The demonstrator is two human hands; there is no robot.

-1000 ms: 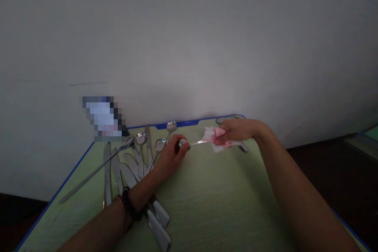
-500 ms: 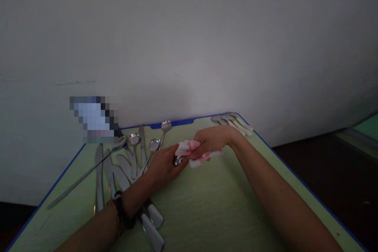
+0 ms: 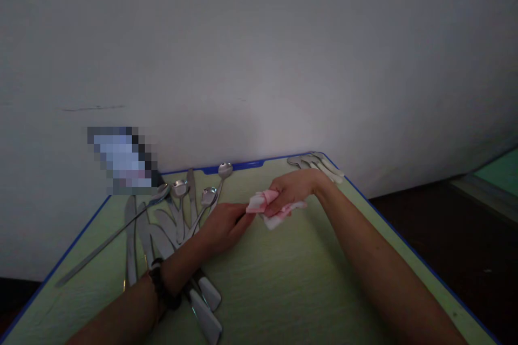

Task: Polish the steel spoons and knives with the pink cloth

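Note:
My right hand (image 3: 293, 188) is closed on a crumpled pink and white cloth (image 3: 263, 202), held a little above the table. Against the cloth's left side, my left hand (image 3: 226, 226) is closed with its fingertips touching it. A piece of metal cutlery showed in that hand a moment ago; now fingers and cloth hide it. Behind and left of the left hand lie spoons, among them a square-bowled spoon (image 3: 209, 195) and a round-bowled spoon (image 3: 225, 170). Several table knives (image 3: 131, 242) lie partly under my left forearm.
The green table (image 3: 291, 285) has a blue edge and stands against a grey wall (image 3: 259, 54). White-handled cutlery (image 3: 324, 167) lies at the far right corner. A blurred-out device (image 3: 123, 159) leans at the far left. One long-handled spoon (image 3: 113, 242) crosses the left side.
The shiny metal between my left hand and the cloth has gone out of sight. The cloth has shifted slightly in my right hand. The view has moved a little.

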